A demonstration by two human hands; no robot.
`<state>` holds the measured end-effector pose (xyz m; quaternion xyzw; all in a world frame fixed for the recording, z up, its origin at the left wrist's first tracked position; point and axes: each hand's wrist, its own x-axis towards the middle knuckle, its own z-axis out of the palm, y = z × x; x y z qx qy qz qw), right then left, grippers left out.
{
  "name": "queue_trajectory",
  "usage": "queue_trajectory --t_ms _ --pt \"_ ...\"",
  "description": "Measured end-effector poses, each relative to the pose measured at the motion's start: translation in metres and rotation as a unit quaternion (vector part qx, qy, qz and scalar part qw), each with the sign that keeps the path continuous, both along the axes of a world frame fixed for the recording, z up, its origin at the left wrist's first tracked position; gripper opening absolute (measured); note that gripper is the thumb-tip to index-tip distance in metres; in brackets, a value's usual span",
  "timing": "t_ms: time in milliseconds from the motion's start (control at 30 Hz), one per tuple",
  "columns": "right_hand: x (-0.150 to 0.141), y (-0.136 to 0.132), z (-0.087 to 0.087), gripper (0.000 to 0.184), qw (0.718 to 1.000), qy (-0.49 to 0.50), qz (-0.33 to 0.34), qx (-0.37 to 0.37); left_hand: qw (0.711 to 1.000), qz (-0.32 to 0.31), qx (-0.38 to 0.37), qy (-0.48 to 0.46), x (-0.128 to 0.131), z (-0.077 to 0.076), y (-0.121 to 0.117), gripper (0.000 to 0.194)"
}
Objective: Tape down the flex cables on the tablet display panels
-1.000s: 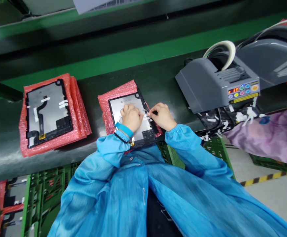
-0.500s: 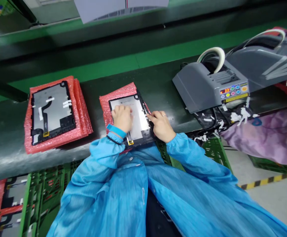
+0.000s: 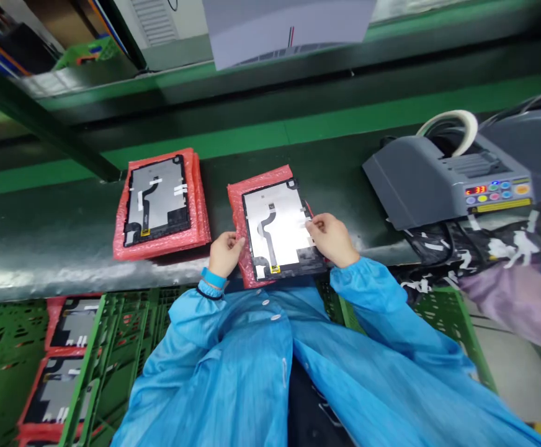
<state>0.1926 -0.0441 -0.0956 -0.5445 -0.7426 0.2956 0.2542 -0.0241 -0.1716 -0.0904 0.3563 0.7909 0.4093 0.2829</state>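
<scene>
A tablet-like display panel [image 3: 286,217], silvery with a black frame and a dark ribbon cable [image 3: 267,233], lies face down on pink bubble wrap [image 3: 236,211] in front of me. At the wrap's left edge, the thumb and fingers of my left hand [image 3: 225,253] are pinched together on it. My right hand [image 3: 335,239] is closed in a pinch over the panel's right edge; whatever sits between its fingertips is too small to make out. To the left, a similar panel [image 3: 159,192] with white tape strips rests on a stack of pink bubble wrap [image 3: 199,211].
A grey tape dispenser [image 3: 414,180] with a lit display and a tape roll [image 3: 466,127] stands at right. White tape scraps [image 3: 503,248] cling to black plastic at the bench edge. Below left, green crates [image 3: 10,360] hold more wrapped panels. A purple sleeve [image 3: 517,304] shows at far right.
My left hand has moved off the panel's middle to the wrap's left edge, uncovering the ribbon cable. My right hand remains by the right edge. The camera view has shifted left.
</scene>
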Motion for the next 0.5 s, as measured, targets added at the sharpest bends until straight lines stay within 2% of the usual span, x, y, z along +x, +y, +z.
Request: queue_trajectory --t_ms 167,300,433,500 --pt "0.004 0.004 0.013 0.036 0.993 0.117 -0.009 -0.024 1.0 0.009 0.002 -0.027 -0.003 0.0 0.002 0.014" --pt "-0.006 0.005 0.011 0.047 0.968 0.233 -0.04 -0.088 0.998 0.012 0.012 -0.052 -0.005 -0.003 0.0 0.019" --pt "-0.021 0.004 0.009 0.048 0.937 0.309 -0.033 -0.162 0.983 0.028 0.028 -0.177 -0.007 -0.001 -0.002 0.021" --pt "-0.022 0.009 0.014 0.046 0.933 0.316 -0.033 -0.172 0.968 0.031 0.04 -0.245 -0.007 0.005 0.0 0.03"
